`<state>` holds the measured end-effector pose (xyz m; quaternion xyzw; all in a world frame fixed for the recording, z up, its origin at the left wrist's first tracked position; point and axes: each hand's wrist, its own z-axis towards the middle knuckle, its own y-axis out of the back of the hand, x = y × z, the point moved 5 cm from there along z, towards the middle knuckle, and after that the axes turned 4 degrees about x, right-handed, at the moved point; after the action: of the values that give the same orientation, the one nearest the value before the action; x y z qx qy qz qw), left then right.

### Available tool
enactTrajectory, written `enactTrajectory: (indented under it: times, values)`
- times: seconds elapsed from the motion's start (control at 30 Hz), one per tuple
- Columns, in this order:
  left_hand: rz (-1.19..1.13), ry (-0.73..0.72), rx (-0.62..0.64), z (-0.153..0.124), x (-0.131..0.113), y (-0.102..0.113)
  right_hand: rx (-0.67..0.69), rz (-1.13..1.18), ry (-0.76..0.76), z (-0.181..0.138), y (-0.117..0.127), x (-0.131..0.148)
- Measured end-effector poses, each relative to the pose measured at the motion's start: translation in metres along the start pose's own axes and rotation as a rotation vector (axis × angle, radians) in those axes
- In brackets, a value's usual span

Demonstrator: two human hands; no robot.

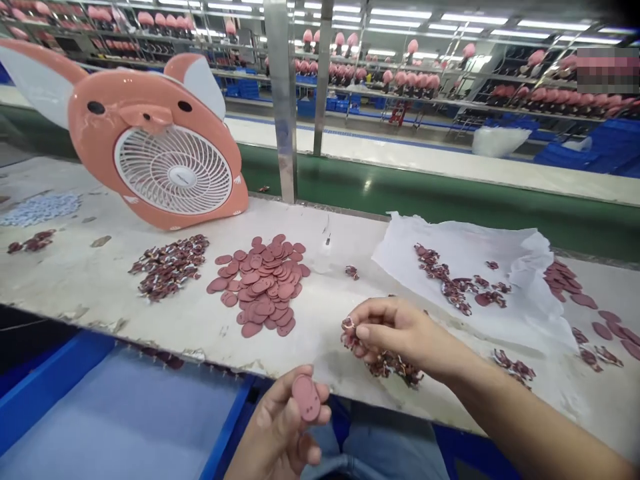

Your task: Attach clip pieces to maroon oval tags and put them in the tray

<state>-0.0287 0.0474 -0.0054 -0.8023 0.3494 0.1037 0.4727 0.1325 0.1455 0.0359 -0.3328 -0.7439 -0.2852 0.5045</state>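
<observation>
Blue bin [60,375] below table [325,300]; white sheet [485,250] bears small brown-red pieces [455,293].

Factory workshop, long workbench [85,287], piled reddish parts [270,283], racked pink pieces [411,80], tube lights [553,25]

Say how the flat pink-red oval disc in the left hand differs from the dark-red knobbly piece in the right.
The flat pink-red oval disc has a smooth outline; the dark-red knobbly piece is irregular. The disc shows mostly uncovered; the right hand partly hides the piece. Both are reddish and held.
</observation>
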Motion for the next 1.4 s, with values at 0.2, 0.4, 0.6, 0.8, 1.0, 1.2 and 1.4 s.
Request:
enactTrajectory:
  times: [0.2,0.4,0.6,0.8,1.0,1.2,1.4]
  values:
    - [-0.044,-0.007,0.152,-0.002,0.006,-0.014,0.049,0.322,-0.019,-0.018,-0.041,-0.017]
    - [-0.024,-0.008,0.113,-0.003,0.006,-0.007,0.061,0.434,-0.021,-0.016,-0.044,-0.029]
    - [-0.045,0.052,0.125,-0.003,0.009,-0.004,0.034,0.384,0.045,-0.025,-0.035,-0.011]
    - [-0.068,0.124,0.28,-0.002,0.02,0.0,0.048,-0.096,0.262,-0.04,-0.036,0.025]
    - [-0.065,0.133,0.345,-0.001,0.022,-0.001,0.053,-0.164,0.29,-0.04,-0.042,0.031]
    - [-0.03,0.144,0.336,0.0,0.022,0.0,0.056,-0.217,0.291,-0.039,-0.043,0.032]
    - [-0.024,0.153,0.313,0.0,0.022,0.001,0.111,-0.377,0.38,-0.042,-0.046,0.041]
